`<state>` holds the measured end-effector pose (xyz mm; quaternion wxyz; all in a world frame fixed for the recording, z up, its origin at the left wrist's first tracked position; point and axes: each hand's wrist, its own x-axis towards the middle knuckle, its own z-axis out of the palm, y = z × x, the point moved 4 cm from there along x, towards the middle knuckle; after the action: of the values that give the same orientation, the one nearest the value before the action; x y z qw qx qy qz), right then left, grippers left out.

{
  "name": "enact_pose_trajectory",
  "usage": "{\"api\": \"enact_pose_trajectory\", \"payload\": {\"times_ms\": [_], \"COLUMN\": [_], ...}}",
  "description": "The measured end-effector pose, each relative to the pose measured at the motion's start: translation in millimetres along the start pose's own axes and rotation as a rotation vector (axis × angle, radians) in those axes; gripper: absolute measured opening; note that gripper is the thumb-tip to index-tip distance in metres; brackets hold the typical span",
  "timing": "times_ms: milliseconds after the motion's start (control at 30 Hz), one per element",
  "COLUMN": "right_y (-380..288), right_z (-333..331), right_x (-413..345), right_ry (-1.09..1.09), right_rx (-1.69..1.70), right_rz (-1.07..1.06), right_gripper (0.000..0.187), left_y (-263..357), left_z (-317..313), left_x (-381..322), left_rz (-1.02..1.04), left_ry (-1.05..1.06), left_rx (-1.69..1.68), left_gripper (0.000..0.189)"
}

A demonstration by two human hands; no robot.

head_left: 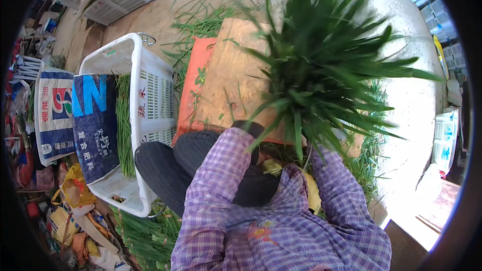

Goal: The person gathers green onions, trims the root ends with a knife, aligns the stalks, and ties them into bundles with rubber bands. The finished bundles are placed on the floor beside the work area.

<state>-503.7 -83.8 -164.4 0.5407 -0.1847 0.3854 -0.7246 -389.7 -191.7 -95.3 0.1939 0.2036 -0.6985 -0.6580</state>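
Observation:
A large bunch of long green leaves [320,56], blurred in part, stands up before me over the right side of a wooden board [237,82]. Both purple checked sleeves reach towards its base. My left hand and my right hand are hidden, behind the leaves and the dark cuff, so their grip cannot be seen. The board rests on an orange-red sack [188,101]. Loose green blades lie on both. At my left a white plastic crate [152,90] lies on its side, holding cut green stalks [126,128] beside a dark blue woven sack [96,131].
Loose leaves [211,19] are strewn on the floor behind the board. Tied green bundles [150,233] lie at lower left, near piled bags and litter [81,226]. White crates [124,0] stand at the back left, with more crates [438,20] along the right.

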Motion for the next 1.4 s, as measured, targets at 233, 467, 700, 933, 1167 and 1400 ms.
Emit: {"api": "enact_pose_trajectory", "payload": {"times_ms": [233, 467, 700, 933, 1167, 1400], "right_y": [-19.4, -12.7, -49.5, -1.9, -16.0, -54.9], "right_z": [16.5, 8.3, -20.8, 9.7, 13.4, 63.2], "right_x": [46.5, -13.2, -45.5, -25.2, -25.4, -14.9], "right_ry": [0.106, 0.231, 0.586, 0.395, 0.085, 0.214], "right_rx": [0.038, 0.002, -0.585, -1.253, -1.480, -1.248], "right_rz": [-0.223, 0.106, 0.009, -0.028, 0.086, -0.546], "right_gripper": [0.038, 0.032, 0.024, 0.028, 0.022, 0.021], "left_y": [80.0, 37.5, -71.4, -55.7, -21.8, 3.9], "left_z": [-41.5, -69.8, -66.9, -65.3, -65.3, -63.3], "left_x": [19.3, 62.4, 59.6, 57.1, 56.5, 44.4], "left_rz": [0.089, -0.571, -0.809, -0.806, -0.658, -0.448], "left_ry": [0.114, -0.523, -0.593, -0.634, -0.540, -0.230], "left_rx": [0.608, 0.315, 0.559, 0.669, 0.941, 1.006], "left_gripper": [0.049, 0.041, 0.045, 0.039, 0.054, 0.084]}}
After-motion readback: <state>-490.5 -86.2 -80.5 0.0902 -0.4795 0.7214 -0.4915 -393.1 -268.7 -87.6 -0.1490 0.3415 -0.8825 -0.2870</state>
